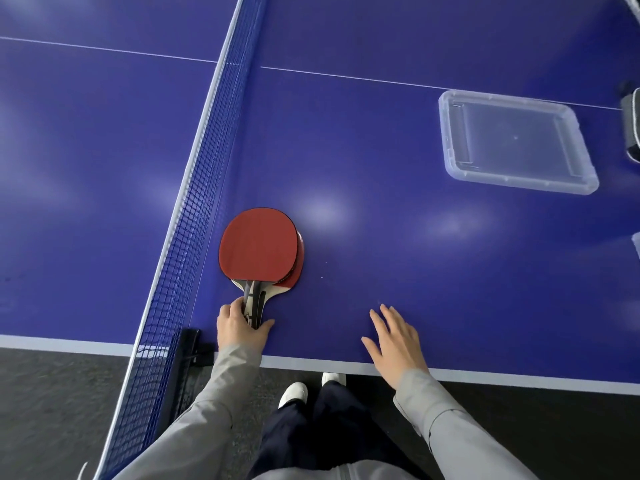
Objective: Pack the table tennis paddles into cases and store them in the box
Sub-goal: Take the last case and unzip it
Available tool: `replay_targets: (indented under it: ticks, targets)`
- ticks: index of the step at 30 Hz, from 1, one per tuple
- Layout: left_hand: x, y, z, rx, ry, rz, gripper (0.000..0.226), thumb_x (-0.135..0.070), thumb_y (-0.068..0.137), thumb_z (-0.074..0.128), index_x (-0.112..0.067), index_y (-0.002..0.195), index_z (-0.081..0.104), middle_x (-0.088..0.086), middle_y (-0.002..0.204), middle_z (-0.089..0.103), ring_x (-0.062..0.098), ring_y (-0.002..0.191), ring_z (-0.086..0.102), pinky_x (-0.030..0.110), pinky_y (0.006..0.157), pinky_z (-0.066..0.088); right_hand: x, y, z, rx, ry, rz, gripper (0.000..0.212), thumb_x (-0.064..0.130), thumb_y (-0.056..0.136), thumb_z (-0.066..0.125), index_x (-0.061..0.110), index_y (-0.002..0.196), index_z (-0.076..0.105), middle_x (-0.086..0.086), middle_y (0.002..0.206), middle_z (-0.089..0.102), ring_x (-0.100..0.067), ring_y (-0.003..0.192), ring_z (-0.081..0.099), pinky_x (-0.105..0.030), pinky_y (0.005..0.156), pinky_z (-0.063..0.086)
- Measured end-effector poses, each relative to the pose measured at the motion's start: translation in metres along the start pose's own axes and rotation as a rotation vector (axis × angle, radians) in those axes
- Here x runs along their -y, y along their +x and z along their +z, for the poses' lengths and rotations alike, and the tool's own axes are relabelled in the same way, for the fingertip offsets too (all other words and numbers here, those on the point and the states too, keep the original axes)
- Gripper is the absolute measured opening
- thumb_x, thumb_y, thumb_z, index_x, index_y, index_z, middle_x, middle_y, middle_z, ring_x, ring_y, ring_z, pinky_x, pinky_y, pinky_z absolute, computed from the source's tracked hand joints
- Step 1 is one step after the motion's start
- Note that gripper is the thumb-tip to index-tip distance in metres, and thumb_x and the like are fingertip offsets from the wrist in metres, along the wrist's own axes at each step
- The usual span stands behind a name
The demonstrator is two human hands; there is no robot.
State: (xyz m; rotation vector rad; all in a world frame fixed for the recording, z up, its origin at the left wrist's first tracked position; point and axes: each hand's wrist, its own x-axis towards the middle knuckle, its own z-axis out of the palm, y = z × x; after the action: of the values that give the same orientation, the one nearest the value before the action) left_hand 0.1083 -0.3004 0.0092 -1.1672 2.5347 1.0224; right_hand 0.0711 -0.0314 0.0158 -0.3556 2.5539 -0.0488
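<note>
Two table tennis paddles [259,245] are lying stacked on the blue table [398,237], red faces up, close to the near edge and just beside the net [194,209]. The upper paddle is covering most of the lower one (only a red sliver of the lower blade is showing past the right rim). Both handles are pointing toward the near edge.

The left hand [239,327] is gripping the stacked handles, fingers curling over them from the net side and the thumb closing in from the right. The blades are lying flat on the table surface.

The right hand [394,337] is hovering or resting over the near edge of the table, well apart from the paddles, with fingers straight and spread and holding nothing. Whether the palm is touching the surface cannot be told.

A clear plastic lid [516,142] is lying flat toward the far right of the table, near the white centre line. A dark object [631,123] is sitting at the right edge, cut off by the frame and too partial to identify.

The person is standing at the near edge, wearing grey sleeves, dark trousers and white shoes [294,393].
</note>
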Motion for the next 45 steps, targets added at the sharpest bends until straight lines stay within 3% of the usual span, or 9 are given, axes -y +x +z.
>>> replay_targets:
  ticks: [6, 12, 15, 17, 32, 45]
  targets:
    - [-0.005, -0.021, -0.015, -0.035, 0.218, 0.155, 0.096, -0.042, 0.069, 0.08, -0.009, 0.144, 0.032, 0.01, 0.147, 0.033, 0.03, 0.133, 0.034, 0.045, 0.103, 0.034, 0.001, -0.001, -0.001, 0.002, -0.012, 0.034, 0.061, 0.049, 0.1, 0.025, 0.022, 0.152, 0.011, -0.001, 0.161, 0.005, -0.018, 0.148, 0.004, -0.038, 0.118, 0.017]
    - [-0.023, -0.045, -0.012, 0.015, 0.444, 0.669, 0.085, -0.043, 0.069, 0.079, -0.005, 0.137, 0.046, 0.013, 0.148, 0.039, 0.033, 0.135, 0.039, 0.049, 0.104, 0.037, -0.002, -0.015, -0.006, -0.026, 0.031, 0.11, 0.061, 0.049, 0.1, 0.027, 0.023, 0.152, 0.01, 0.0, 0.161, 0.009, -0.017, 0.148, 0.007, -0.038, 0.118, 0.017]
    - [-0.047, -0.047, 0.002, 0.245, 0.651, 0.804, 0.084, -0.059, 0.089, 0.045, -0.015, 0.151, 0.01, 0.001, 0.16, 0.003, 0.018, 0.147, 0.004, 0.036, 0.118, 0.008, -0.01, -0.031, -0.01, -0.046, 0.065, 0.17, 0.061, 0.048, 0.1, 0.029, 0.023, 0.152, 0.011, 0.001, 0.16, 0.012, -0.018, 0.148, 0.008, -0.039, 0.118, 0.017]
    - [-0.067, -0.048, 0.015, 0.347, 0.751, 0.851, 0.081, -0.061, 0.092, 0.034, -0.017, 0.151, 0.001, -0.002, 0.16, -0.004, 0.014, 0.147, -0.005, 0.035, 0.119, 0.0, -0.02, -0.045, -0.012, -0.06, 0.092, 0.223, 0.061, 0.048, 0.1, 0.03, 0.023, 0.152, 0.011, 0.0, 0.16, 0.014, -0.018, 0.148, 0.01, -0.039, 0.118, 0.018]
    - [-0.233, -0.162, 0.107, 0.482, 0.904, 1.212, 0.066, -0.054, 0.092, 0.045, -0.016, 0.144, 0.028, 0.002, 0.149, 0.035, 0.021, 0.14, 0.027, 0.039, 0.116, 0.019, -0.164, -0.16, -0.03, -0.247, 0.263, 0.592, 0.058, 0.045, 0.1, 0.033, 0.023, 0.151, 0.016, -0.001, 0.157, 0.021, -0.019, 0.147, 0.016, -0.041, 0.117, 0.021]
    - [-0.373, -0.356, 0.247, 0.449, 0.838, 1.288, 0.067, -0.055, 0.093, 0.041, -0.017, 0.146, 0.026, 0.0, 0.15, 0.033, 0.019, 0.138, 0.029, 0.036, 0.115, 0.019, -0.4, -0.299, -0.025, -0.368, 0.281, 0.745, 0.058, 0.045, 0.101, 0.029, 0.021, 0.152, 0.014, -0.001, 0.157, 0.021, -0.018, 0.147, 0.012, -0.041, 0.118, 0.019]
